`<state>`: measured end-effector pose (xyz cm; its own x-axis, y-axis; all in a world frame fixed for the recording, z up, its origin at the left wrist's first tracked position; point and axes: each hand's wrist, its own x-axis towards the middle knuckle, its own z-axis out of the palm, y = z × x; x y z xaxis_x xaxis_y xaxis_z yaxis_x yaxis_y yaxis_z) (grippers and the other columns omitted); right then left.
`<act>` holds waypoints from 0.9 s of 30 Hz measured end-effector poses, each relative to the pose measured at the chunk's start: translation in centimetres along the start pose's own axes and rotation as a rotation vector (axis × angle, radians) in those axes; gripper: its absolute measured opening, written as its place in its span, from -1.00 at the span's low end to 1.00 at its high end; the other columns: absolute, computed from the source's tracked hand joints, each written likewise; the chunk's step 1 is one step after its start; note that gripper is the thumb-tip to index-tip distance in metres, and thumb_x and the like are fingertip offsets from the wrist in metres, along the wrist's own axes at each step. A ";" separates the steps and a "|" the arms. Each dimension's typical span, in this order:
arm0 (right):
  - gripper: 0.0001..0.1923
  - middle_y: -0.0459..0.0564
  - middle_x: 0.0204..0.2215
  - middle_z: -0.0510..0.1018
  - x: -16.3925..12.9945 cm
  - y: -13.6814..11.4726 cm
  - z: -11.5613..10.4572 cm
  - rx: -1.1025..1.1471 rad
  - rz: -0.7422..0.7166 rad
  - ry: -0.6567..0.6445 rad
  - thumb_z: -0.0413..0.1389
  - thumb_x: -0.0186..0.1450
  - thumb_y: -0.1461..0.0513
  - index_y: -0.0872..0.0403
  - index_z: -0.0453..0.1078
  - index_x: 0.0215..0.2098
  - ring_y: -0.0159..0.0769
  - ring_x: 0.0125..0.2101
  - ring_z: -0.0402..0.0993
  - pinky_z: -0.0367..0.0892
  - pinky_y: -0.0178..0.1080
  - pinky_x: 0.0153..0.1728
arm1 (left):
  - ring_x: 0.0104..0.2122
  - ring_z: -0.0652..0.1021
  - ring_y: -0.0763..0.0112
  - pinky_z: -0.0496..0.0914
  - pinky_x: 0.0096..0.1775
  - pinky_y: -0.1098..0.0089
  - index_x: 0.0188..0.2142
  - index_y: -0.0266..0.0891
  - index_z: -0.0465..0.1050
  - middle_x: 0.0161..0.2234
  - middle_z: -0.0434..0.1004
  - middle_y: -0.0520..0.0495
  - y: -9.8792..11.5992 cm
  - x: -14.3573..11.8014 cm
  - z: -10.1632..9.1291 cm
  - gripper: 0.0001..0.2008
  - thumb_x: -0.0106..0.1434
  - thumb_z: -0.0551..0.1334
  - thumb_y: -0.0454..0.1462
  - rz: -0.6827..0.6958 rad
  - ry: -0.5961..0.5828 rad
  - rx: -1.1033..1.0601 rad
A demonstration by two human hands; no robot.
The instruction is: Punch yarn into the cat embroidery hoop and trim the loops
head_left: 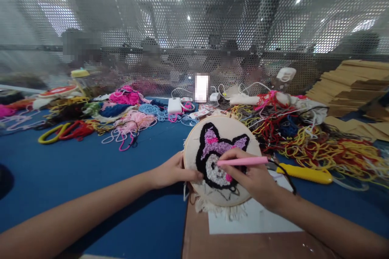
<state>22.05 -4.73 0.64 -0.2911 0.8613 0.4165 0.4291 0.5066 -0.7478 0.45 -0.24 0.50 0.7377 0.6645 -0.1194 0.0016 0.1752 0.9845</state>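
Here's the left hand [173, 172] gripping the left edge of a round hoop [184, 141], thumb on the front, fingers out of sight behind, and the right hand [257, 180] pinching a pink pen [247, 161], its front end down at the pale patch of a cat's face [223, 145] worked in looped yarn. Whether the point is through the cloth [243, 126], I can't tell. The hoop sits tilted at centre, near side, over white paper [231, 226] and a brown board [196, 240]. Now the danger spot: a black strand [287, 176] hangs off the pen's back end and bends down by the right wrist; should the wrist press on it, it could pull tight and drag loops out. A slack left grip might let the hoop turn and send the point astray, and fingers behind the cloth could be pricked. Just right, a yellow handle [305, 173] lies beside a tangled yarn heap [334, 158], which could snag that strand. Farther left, pale pink yarn [138, 121] on the blue table [146, 226]; far right, stacked brown envelopes [349, 83]; behind everything, a mesh screen [170, 16].
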 end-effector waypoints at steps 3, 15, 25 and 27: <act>-0.87 -0.07 -0.41 0.45 0.0 -0.2 -0.5 0.080 0.069 -0.051 0.03 0.26 0.18 0.05 0.34 -0.28 -0.40 -0.45 0.38 0.32 -0.32 -0.46 | -0.22 0.50 0.29 0.38 -0.12 0.28 -0.09 -0.33 0.37 -0.18 0.52 -0.17 -0.1 0.0 -0.2 -0.57 0.00 0.31 -0.35 -0.001 0.001 0.000; -0.89 -0.05 -0.42 0.47 -0.3 0.9 -0.3 0.210 0.058 0.097 0.03 0.26 0.17 0.05 0.30 -0.35 -0.35 -0.41 0.42 0.34 -0.27 -0.38 | -0.29 0.50 0.33 0.41 -0.20 0.33 -0.09 -0.36 0.38 -0.26 0.54 -0.15 -0.2 0.2 -0.4 -0.57 0.00 0.30 -0.35 -0.018 -0.001 0.027; -0.89 -0.09 -0.47 0.42 -0.2 0.3 -0.5 0.035 0.076 0.036 0.00 0.27 0.18 0.05 0.29 -0.35 -0.37 -0.44 0.38 0.28 -0.30 -0.43 | -0.29 0.51 0.31 0.41 -0.20 0.30 -0.09 -0.37 0.38 -0.26 0.54 -0.17 -0.4 0.2 -0.5 -0.56 0.00 0.31 -0.33 -0.031 0.010 0.033; -0.87 -0.11 -0.50 0.41 -0.1 0.1 -0.5 -0.020 0.084 0.017 0.00 0.27 0.17 0.05 0.29 -0.37 -0.40 -0.49 0.35 0.25 -0.31 -0.46 | -0.26 0.51 0.29 0.40 -0.18 0.29 -0.06 -0.35 0.36 -0.23 0.53 -0.17 -0.4 0.1 -0.5 -0.55 0.02 0.30 -0.33 -0.026 -0.002 0.037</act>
<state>22.52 -4.78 0.75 -0.2392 0.9012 0.3613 0.4684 0.4331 -0.7701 0.18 0.17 -0.02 0.7382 0.6590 -0.1445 0.0456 0.1651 0.9852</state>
